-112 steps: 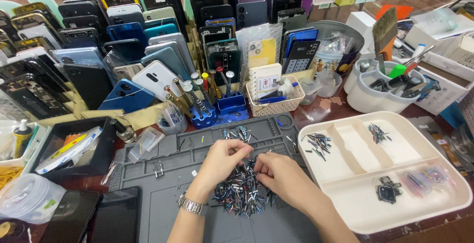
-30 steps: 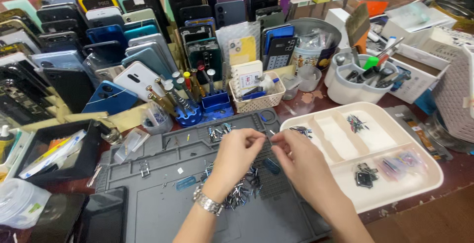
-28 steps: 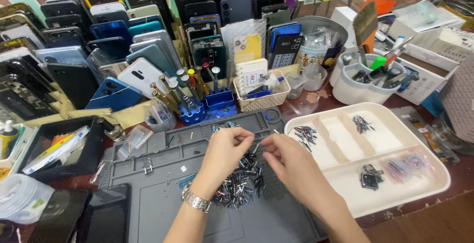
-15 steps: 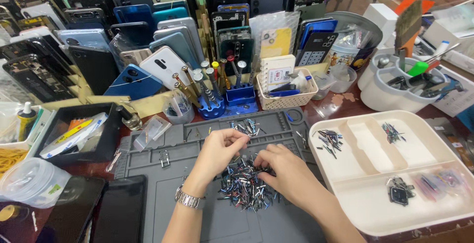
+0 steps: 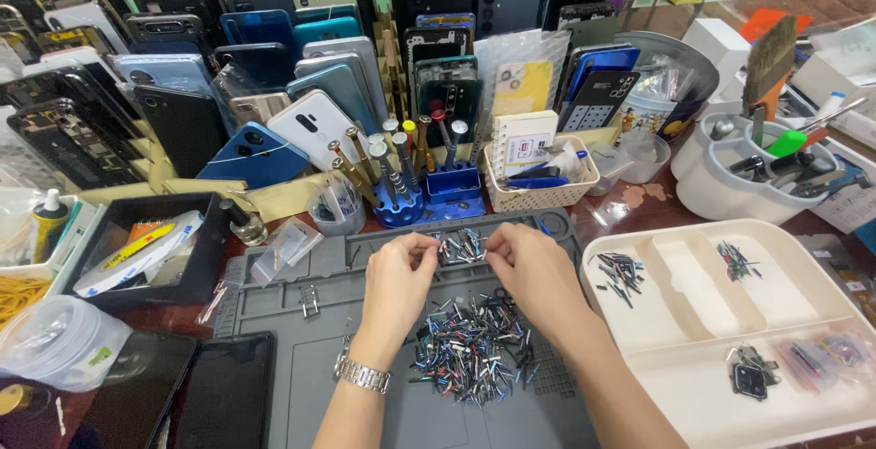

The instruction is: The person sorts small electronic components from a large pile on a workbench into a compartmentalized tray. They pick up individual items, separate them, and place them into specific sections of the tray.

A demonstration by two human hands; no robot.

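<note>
Dozens of small metal parts (image 5: 470, 349) lie heaped on your grey work mat (image 5: 301, 385). Your left hand (image 5: 400, 276) and right hand (image 5: 529, 266) hover above, fingertips pinched; what they grip, I cannot tell. Beside them sits a white divided tray (image 5: 693, 367).

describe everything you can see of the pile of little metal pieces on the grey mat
The pile of small pieces is a loose heap of thin, short slivers, metallic-looking, mostly dark and silver with some blue and a few reddish ones. They lie jumbled at all angles on the grey work mat, spread between the person's wrists. The left hand and right hand rest at its far edge, fingertips pinched beyond it. A smaller cluster lies apart in a recess at the mat's top.
</note>
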